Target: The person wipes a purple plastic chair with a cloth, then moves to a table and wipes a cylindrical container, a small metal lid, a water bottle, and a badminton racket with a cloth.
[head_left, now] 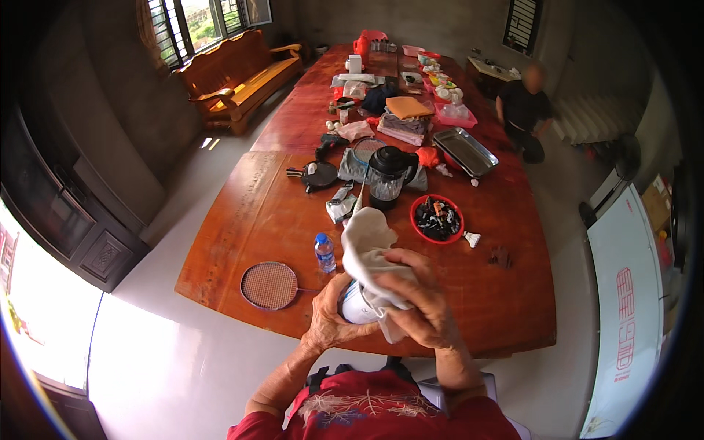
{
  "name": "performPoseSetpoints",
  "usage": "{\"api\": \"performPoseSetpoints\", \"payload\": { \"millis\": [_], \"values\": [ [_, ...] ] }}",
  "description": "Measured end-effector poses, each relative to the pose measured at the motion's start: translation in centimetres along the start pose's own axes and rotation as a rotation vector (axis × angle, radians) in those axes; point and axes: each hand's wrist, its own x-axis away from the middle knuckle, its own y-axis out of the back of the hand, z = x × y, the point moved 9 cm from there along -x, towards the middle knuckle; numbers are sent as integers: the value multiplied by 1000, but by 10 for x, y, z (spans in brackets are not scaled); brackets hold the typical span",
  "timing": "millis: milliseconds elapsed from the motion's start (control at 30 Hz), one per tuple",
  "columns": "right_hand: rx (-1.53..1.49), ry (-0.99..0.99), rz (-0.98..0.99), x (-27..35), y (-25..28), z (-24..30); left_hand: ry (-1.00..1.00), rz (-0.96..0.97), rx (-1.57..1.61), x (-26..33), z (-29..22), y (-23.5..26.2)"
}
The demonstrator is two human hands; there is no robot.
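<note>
Over the near edge of the table, my left hand (330,317) is wrapped round a white cylindrical container (356,305) with blue marks. My right hand (424,302) grips a whitish cloth (369,236) and presses it against the container's upper right side. Part of the cloth stands up past my fingers and part hangs below them. The cloth hides the container's top. Just beyond my left hand a small water bottle (325,254) with a blue cap stands upright. A badminton racket (269,286) lies to the left, its handle pointing toward my left hand.
A red bowl (461,229) of dark wrapped pieces sits beside a shuttlecock (471,239). Farther back are a black-lidded jug (387,180), a metal tray (466,152), a dark paddle (320,174) and folded cloths (408,117). Another person (524,110) is at the table's far right.
</note>
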Motion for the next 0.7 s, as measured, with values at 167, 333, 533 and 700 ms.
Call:
{"api": "performPoseSetpoints", "payload": {
  "millis": [167,333,533,700],
  "values": [
    [-89,-180,181,-13,0,-21,-118,108,-238,9,1,-3],
    [-744,-569,-222,10,7,-76,-68,-27,-83,4,8,-6],
    [290,164,27,-5,-1,16,74,134,-230,9,53,-12],
    [475,104,153,-23,-29,-8,272,32,133,19,78,-9]
  ]
}}
